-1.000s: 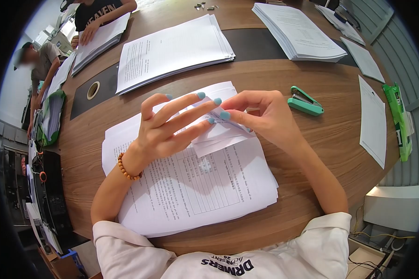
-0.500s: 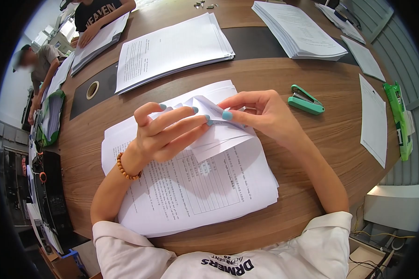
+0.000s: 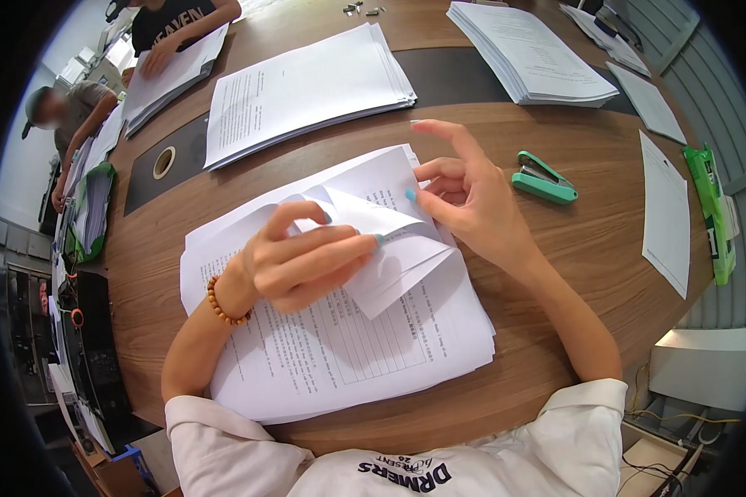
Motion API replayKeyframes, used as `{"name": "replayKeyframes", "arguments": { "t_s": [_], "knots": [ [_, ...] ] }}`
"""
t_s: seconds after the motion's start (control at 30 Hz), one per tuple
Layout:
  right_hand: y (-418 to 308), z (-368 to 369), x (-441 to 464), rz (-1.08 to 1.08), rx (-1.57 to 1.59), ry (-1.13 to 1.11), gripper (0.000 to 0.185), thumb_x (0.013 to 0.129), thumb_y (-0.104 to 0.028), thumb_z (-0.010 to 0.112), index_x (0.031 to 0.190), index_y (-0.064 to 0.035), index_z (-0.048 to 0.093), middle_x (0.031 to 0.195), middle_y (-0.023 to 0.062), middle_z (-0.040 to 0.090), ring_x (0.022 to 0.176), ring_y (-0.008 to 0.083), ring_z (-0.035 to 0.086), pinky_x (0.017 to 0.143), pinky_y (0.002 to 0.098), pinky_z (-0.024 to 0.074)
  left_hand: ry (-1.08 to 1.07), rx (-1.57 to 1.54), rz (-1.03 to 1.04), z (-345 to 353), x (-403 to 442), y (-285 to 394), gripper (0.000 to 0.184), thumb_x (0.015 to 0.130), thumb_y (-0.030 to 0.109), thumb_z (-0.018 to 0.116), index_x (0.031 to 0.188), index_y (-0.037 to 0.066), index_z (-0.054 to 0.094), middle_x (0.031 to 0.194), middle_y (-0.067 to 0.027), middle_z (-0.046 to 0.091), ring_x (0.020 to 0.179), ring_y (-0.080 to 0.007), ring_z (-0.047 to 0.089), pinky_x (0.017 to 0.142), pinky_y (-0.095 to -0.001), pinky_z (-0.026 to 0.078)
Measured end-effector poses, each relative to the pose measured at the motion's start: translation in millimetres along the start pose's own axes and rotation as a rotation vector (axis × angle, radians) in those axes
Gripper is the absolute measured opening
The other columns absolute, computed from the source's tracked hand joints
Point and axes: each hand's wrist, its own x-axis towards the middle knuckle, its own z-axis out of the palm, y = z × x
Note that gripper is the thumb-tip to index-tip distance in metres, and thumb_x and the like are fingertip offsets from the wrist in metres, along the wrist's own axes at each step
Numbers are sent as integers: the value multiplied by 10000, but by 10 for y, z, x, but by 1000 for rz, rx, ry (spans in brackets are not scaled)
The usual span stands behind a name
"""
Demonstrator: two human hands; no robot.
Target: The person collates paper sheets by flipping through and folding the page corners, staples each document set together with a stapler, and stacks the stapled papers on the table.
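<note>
Right at the centre of the frame, the left hand (image 3: pixel 307 263) curls its fingers in against the folded-over sheets (image 3: pixel 402 273), and whether they actually pinch the paper I cannot tell. Just right of centre, the right hand (image 3: pixel 477 199) shows its thumb and index finger spread well apart, nothing held between them, thumb tip by the sheets' edge. Those sheets top the printed paper stack (image 3: pixel 307 364) in mid-frame, on the wooden table (image 3: pixel 555 282). Over to the right sits a green stapler (image 3: pixel 545 189); upper left, 1 tape roll (image 3: pixel 164 162).
</note>
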Motion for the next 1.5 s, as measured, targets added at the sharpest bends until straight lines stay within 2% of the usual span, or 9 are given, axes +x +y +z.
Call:
{"name": "replayKeyframes", "arguments": {
  "t_s": [0.27, 0.37, 0.63, 0.7, 0.83, 1.0, 1.23, 1.37, 1.5],
  "knots": [
    [44, -71, 35, 36, 12, -257, 191, 786, -34, 550, 951, -28, 647, 901, 37, 601, 724, 87, 524, 637, 187, 443, -64, 18, -60, -38, -15, 56, 75, 680, 79, 697, 753, 88, 683, 918, -41, 659, 691, -96, 621, 725, -304, 348],
    [19, -161, 81, 250, 270, -349, 200, 798, -107, 586, 957, 0, 645, 849, 75, 629, 698, 91, 539, 626, 209, 445, -30, 39, -62, -16, -17, 20, 80, 663, 79, 690, 743, 82, 686, 903, -45, 661, 689, -108, 623, 731, -295, 378],
    [24, -110, 37, 84, 191, -292, 211, 822, -128, 579, 932, 44, 633, 814, 70, 632, 678, 88, 532, 604, 221, 443, 1, -11, -211, 22, 85, 3, 173, 576, 40, 724, 731, 109, 696, 960, -57, 646, 912, -153, 603, 853, -335, 415],
    [-9, -63, 28, 127, 178, -246, 198, 821, -117, 574, 921, 43, 634, 808, 76, 634, 673, 86, 533, 593, 224, 444, 196, -250, -636, 13, 222, 6, 221, 545, 29, 740, 737, 131, 704, 1073, -70, 599, 1070, -212, 519, 896, -359, 410],
    [-160, -50, -20, -6, 56, -173, 185, 855, -87, 530, 923, 60, 619, 891, 66, 602, 745, 91, 532, 609, 199, 424, -9, -282, -809, -169, 232, -79, 261, 519, 22, 748, 741, 152, 707, 1106, -82, 575, 1110, -248, 479, 887, -348, 426],
    [-259, 12, -90, -350, -66, -108, 128, 795, -52, 566, 873, 27, 629, 871, 136, 620, 664, 211, 577, 595, 260, 462, -17, -170, -768, -269, 302, 35, 260, 516, 21, 744, 735, 151, 692, 896, -1, 625, 861, -171, 551, 760, -278, 409],
    [-405, 54, -252, -568, -71, -135, 134, 767, -61, 599, 867, 24, 626, 943, 133, 608, 718, 247, 592, 625, 290, 474, -31, -178, -740, -376, 275, 197, 240, 480, -14, 710, 674, 123, 681, 790, 27, 616, 750, -152, 524, 704, -276, 400],
    [-435, 15, -412, -878, -317, -133, 157, 729, -120, 644, 814, 10, 619, 966, 121, 608, 796, 239, 605, 667, 320, 487, 17, 99, -481, -475, 243, 327, 143, 496, 23, 712, 595, 88, 633, 695, 16, 615, 915, -224, 570, 818, -379, 424],
    [-362, 71, -764, -1067, -422, -182, 201, 713, -172, 661, 778, 8, 597, 1025, 142, 584, 879, 229, 596, 704, 338, 501, -22, -272, -302, -527, 149, 530, 81, 595, 81, 687, 596, 81, 606, 686, -63, 590, 797, -304, 611, 716, -417, 504]
  ]
}}
